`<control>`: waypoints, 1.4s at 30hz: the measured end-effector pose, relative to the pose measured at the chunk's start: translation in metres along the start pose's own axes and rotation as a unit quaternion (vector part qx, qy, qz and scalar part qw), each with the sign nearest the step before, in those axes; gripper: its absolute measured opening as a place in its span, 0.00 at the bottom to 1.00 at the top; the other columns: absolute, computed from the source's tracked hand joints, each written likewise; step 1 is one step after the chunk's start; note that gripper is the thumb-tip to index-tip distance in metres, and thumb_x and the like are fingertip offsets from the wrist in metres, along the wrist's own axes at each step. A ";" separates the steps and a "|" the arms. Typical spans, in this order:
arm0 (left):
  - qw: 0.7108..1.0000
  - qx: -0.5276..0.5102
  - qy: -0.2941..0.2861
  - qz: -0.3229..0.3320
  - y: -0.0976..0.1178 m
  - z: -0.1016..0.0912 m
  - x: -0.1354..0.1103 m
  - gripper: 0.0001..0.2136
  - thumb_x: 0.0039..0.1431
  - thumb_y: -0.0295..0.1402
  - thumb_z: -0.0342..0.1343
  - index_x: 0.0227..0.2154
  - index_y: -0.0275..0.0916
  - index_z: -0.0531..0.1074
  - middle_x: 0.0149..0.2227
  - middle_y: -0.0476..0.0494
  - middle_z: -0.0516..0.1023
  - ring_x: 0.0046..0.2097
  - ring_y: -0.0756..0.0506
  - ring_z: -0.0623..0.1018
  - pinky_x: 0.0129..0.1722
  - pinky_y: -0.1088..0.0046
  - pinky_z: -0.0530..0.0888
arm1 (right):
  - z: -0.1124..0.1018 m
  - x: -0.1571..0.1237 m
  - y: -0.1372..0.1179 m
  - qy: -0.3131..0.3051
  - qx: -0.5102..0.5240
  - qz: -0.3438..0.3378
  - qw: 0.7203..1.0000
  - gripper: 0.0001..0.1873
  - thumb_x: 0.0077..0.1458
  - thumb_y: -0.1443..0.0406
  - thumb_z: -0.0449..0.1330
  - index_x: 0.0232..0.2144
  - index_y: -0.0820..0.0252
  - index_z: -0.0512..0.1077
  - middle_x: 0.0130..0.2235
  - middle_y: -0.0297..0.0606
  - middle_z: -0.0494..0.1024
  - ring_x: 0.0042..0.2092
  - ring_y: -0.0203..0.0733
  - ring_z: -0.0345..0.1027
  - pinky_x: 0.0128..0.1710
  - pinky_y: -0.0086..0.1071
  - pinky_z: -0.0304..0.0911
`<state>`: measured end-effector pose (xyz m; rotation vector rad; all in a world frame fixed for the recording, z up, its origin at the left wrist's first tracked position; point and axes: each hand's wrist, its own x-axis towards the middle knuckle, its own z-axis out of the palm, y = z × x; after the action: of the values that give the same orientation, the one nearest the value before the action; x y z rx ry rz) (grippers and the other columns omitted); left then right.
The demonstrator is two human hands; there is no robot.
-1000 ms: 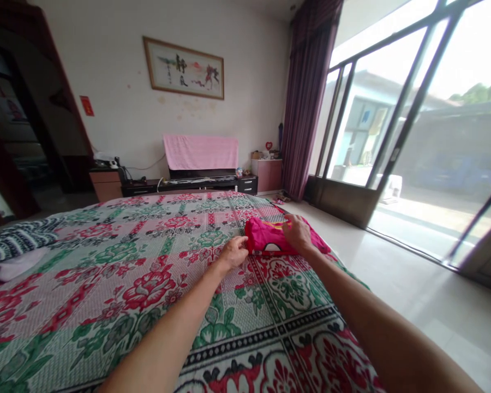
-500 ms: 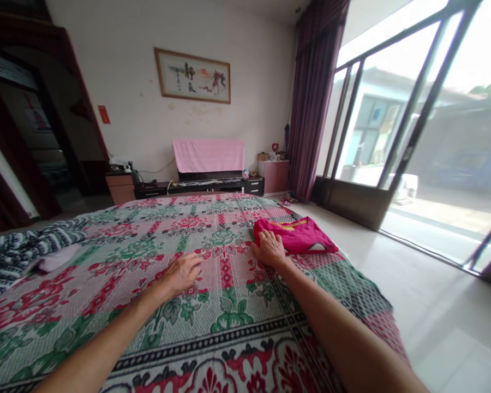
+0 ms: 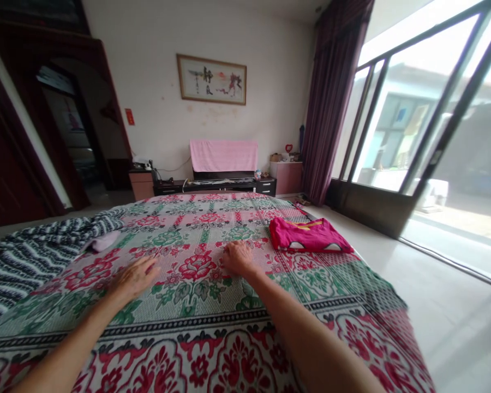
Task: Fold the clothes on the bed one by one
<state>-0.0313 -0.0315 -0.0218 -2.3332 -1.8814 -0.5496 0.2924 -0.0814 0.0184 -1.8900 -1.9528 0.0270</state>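
Observation:
My left hand [image 3: 134,276] lies flat and open on the floral bedspread [image 3: 196,311], fingers pointing away from me. My right hand [image 3: 236,257] also rests open on the spread, fingers stretched forward, holding nothing. A folded bright pink garment [image 3: 306,236] with a yellow stripe lies near the bed's right edge, a short way right of my right hand and not touched by it. A black-and-white striped blanket [image 3: 28,256] is bunched at the left, with a pale pink cloth [image 3: 105,240] beside it.
Beyond the bed stands a low dark TV cabinet [image 3: 213,186] with a pink towel [image 3: 223,155] draped over the screen. Purple curtains [image 3: 331,103] and large glass sliding doors [image 3: 425,142] fill the right side. A dark doorway [image 3: 73,136] opens at the left. Pale tiled floor [image 3: 454,305] lies right of the bed.
Both hands left the pink garment and slid left across the bedspread. The garment stays folded near the right edge. My view has turned left.

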 end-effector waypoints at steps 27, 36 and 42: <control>0.999 0.029 0.042 0.016 0.009 -0.011 -0.015 0.20 0.59 0.42 0.42 0.45 0.40 0.74 0.51 0.41 0.74 0.53 0.42 0.72 0.52 0.70 0.67 | 0.009 -0.003 -0.001 0.052 0.044 -0.013 0.998 0.11 0.54 0.67 0.52 0.34 0.57 0.75 0.43 0.37 0.77 0.47 0.39 0.66 0.45 0.30 0.55; 0.997 0.018 0.072 0.022 0.003 -0.002 -0.011 0.19 0.57 0.41 0.44 0.43 0.40 0.75 0.50 0.40 0.74 0.52 0.41 0.73 0.53 0.66 0.68 | 0.008 -0.004 -0.001 0.050 0.049 -0.018 0.997 0.11 0.53 0.67 0.52 0.33 0.57 0.74 0.43 0.36 0.76 0.48 0.41 0.65 0.43 0.31 0.54; 0.998 0.026 0.057 0.010 0.002 -0.001 -0.010 0.19 0.58 0.41 0.44 0.45 0.40 0.74 0.52 0.40 0.73 0.54 0.40 0.72 0.54 0.65 0.67 | 0.004 -0.005 -0.003 0.046 0.042 -0.012 0.998 0.11 0.53 0.66 0.52 0.33 0.57 0.75 0.43 0.37 0.77 0.46 0.40 0.65 0.43 0.30 0.55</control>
<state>-0.0315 -0.0416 -0.0235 -2.2354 -1.7995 -0.6114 0.2883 -0.0856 0.0138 -1.7828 -1.8827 0.0141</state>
